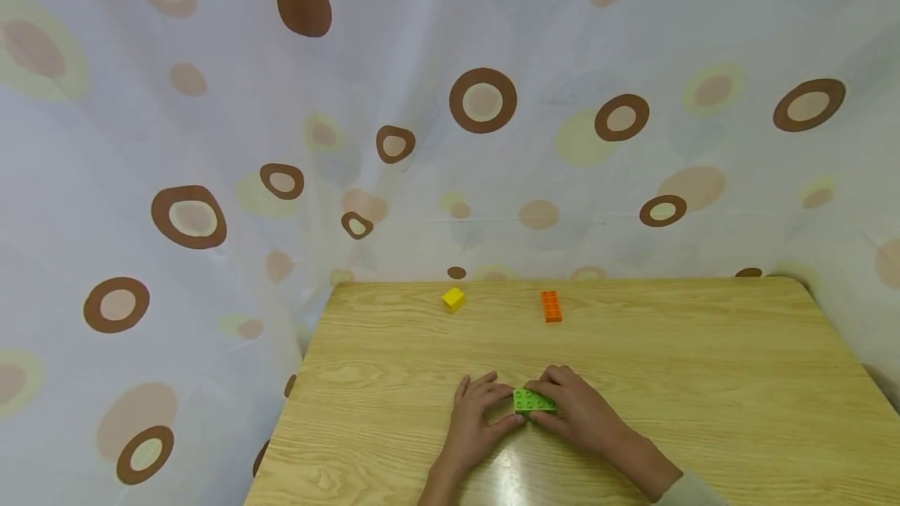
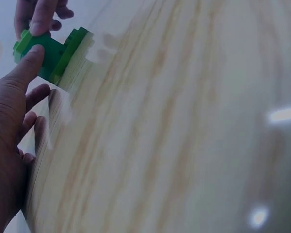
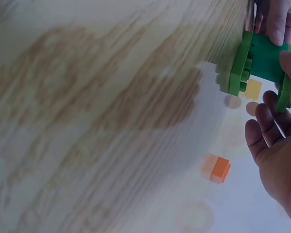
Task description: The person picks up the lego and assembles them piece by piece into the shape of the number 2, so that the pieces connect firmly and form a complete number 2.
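A stack of toy building bricks stands on the table in front of me. Its studded light green top brick [image 1: 529, 400] shows in the head view. Below that, a dark green brick [image 3: 266, 57] sits on a longer light green bottom brick [image 3: 238, 65], whose studs stick out past one side. My left hand [image 1: 474, 416] pinches the stack's left end, its thumb on the dark green brick's near face. From the right, my right hand [image 1: 580, 408] grips the other end between thumb and fingers, covering part of the top brick. Some fingertips behind the stack are hidden.
At the back of the wooden table [image 1: 689, 365] lie a small yellow brick [image 1: 453, 299] and a longer orange brick [image 1: 551, 307], apart from each other. A curtain [image 1: 422, 45] with brown and beige spots hangs behind and beside the table.
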Demonstrator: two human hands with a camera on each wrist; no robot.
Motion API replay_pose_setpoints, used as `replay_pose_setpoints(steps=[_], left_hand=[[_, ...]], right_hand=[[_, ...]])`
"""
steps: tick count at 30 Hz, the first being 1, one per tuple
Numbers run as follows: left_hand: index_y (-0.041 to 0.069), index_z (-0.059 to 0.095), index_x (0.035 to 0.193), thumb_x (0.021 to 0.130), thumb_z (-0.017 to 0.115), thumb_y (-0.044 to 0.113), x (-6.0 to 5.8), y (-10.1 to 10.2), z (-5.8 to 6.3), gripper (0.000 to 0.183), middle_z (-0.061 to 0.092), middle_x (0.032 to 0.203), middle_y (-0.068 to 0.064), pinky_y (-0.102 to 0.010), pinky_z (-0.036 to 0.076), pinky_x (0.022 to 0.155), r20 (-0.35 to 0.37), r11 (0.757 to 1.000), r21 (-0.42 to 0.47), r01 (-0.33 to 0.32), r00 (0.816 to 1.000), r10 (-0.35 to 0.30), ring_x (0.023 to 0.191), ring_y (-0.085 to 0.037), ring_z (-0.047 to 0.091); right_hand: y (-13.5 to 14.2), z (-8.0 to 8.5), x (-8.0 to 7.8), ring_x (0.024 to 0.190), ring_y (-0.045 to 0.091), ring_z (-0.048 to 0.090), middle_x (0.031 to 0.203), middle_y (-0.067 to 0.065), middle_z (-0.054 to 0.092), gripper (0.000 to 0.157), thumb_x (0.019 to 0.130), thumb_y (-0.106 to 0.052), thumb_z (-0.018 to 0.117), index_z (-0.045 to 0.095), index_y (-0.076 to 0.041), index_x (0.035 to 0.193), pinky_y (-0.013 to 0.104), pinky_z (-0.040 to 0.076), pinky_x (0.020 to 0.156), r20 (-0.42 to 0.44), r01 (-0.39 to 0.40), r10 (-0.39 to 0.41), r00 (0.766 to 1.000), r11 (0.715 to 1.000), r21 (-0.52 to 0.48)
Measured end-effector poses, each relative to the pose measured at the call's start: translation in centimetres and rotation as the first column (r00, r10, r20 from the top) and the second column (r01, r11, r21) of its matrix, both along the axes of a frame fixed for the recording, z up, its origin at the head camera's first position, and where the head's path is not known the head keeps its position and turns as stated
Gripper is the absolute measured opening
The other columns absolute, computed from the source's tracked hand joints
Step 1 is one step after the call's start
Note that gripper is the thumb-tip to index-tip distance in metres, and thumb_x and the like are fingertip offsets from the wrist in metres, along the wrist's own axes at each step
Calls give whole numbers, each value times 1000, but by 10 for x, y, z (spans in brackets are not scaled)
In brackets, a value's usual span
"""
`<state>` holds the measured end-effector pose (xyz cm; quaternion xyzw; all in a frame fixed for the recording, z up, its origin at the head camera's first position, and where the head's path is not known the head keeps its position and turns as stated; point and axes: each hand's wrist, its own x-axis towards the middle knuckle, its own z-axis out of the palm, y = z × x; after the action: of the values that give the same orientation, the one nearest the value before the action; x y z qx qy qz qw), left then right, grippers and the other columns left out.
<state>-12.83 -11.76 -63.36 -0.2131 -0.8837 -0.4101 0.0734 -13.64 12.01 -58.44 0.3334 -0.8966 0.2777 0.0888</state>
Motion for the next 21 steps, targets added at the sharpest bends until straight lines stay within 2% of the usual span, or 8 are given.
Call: replay_pose_setpoints(steps=[6,16,21], left_hand=[[27,75,124,91,78,50,0,0,1,40,72,127,14,-71,22,121,-3,1000,-6,1,1000,-1,142,-25,54],[27,75,124,91,78,51,0,-1,-1,41,72,127,14,-70,23,121,-2,1000,-7,-1,1000,1,142,-25,55],[27,75,125,92,77,51,-1,0,-1,41,72,127,13,-71,23,120,-9,1000,-12,-1,1000,1,141,-26,55]], right_hand=[[0,-5,-1,93,6,52,105,-11,60,39,88,-29,88,76,-15,123,28,54,76,6,12,-12,1000,1000,-15],[-1,-3,1,97,7,54,108,-11,62,40,89,-28,87,75,-14,124,30,54,78,41,23,-20,999,998,-60],[0,-3,1,99,7,56,110,-12,64,38,92,-33,84,75,-14,124,31,55,79,29,28,-26,999,996,-80]])
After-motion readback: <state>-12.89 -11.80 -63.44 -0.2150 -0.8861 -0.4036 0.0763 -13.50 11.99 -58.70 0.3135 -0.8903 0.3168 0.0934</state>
